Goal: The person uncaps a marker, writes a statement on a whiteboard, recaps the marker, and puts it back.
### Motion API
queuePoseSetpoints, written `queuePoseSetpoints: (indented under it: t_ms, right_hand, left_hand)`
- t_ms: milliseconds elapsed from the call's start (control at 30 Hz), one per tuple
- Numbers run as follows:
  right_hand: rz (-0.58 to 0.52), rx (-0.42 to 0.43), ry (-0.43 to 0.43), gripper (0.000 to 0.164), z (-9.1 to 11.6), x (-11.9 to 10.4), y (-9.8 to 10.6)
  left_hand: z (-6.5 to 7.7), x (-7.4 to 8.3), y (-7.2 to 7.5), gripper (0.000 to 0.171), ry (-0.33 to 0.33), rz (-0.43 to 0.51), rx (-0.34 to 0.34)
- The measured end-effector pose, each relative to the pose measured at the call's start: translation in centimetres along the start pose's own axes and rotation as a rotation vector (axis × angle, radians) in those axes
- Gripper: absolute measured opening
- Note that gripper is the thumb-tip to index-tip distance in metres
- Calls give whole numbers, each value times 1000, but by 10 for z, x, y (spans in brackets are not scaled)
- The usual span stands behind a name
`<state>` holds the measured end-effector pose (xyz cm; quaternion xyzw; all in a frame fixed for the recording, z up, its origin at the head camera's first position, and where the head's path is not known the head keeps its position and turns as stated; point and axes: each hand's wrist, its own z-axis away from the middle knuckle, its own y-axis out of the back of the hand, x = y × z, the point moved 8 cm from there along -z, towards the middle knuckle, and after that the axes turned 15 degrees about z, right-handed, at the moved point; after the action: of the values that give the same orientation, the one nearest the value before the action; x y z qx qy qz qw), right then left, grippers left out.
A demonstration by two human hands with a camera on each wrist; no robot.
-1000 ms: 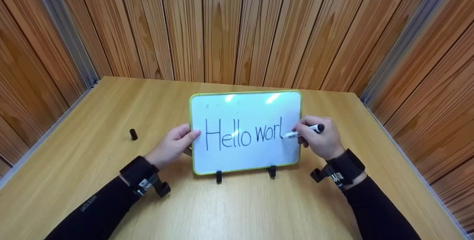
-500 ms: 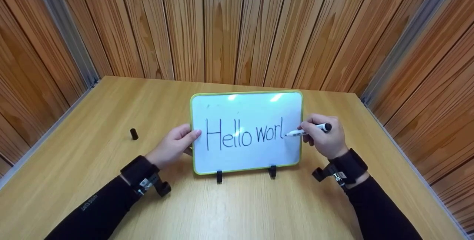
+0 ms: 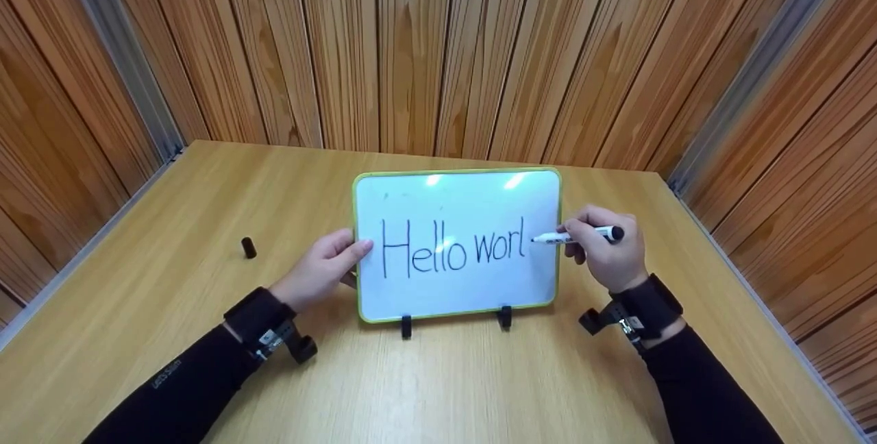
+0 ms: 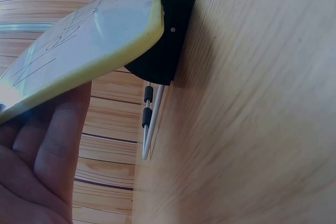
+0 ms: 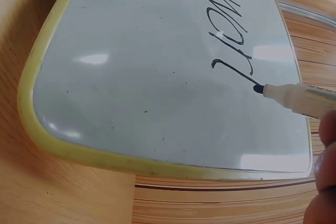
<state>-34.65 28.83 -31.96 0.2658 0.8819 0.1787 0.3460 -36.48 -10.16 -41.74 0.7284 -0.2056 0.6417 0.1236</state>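
A small whiteboard (image 3: 452,293) with a yellow-green frame leans back on a stand, bearing the black handwriting "Hello worl". My left hand (image 3: 320,267) grips its left edge, thumb on the front face and fingers behind, as the left wrist view also shows. At the board's right side, my right hand (image 3: 608,252) pinches a white marker (image 3: 562,236) with a black end. Its dark tip (image 5: 259,88) is close over the board, just right of the "l". Part of the marker's barrel is hidden by the right fingers (image 5: 326,166).
A black marker cap (image 3: 248,247) lies on the wooden table (image 3: 452,389) to the left. Black stand feet (image 3: 406,327) hold the board's lower edge; a wire leg (image 4: 152,124) props it behind. Wood-panelled walls (image 3: 411,53) enclose the back and sides.
My right hand has shifted right and slightly up with the marker, its tip moving away from the foot of the "l". The left hand keeps its hold on the board.
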Motion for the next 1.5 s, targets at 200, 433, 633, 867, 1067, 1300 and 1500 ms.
queuePoseSetpoints:
  t_ms: [200, 433, 633, 867, 1067, 1300, 1500]
  right_hand:
    - [-15, 23, 45, 29, -1, -3, 2]
    - [-23, 37, 75, 27, -2, -3, 2]
    - [-12, 36, 77, 27, -1, -4, 2]
    - [-9, 18, 56, 28, -1, -3, 1]
    - [-10, -4, 38, 28, -1, -2, 0]
    - [-33, -14, 32, 27, -1, -1, -2]
    - [-45, -16, 35, 28, -1, -1, -2]
  left_hand:
    - [0, 0, 0, 44, 3, 1, 0]
    - [1, 0, 1, 42, 2, -1, 2]
    - [1, 0, 1, 42, -1, -4, -1]
    - [1, 0, 1, 43, 4, -2, 2]
    - [1, 0, 0, 43, 6, -1, -1]
    - [2, 4, -1, 43, -17, -5, -9]
    - [1, 4, -2, 43, -28, -2, -17]
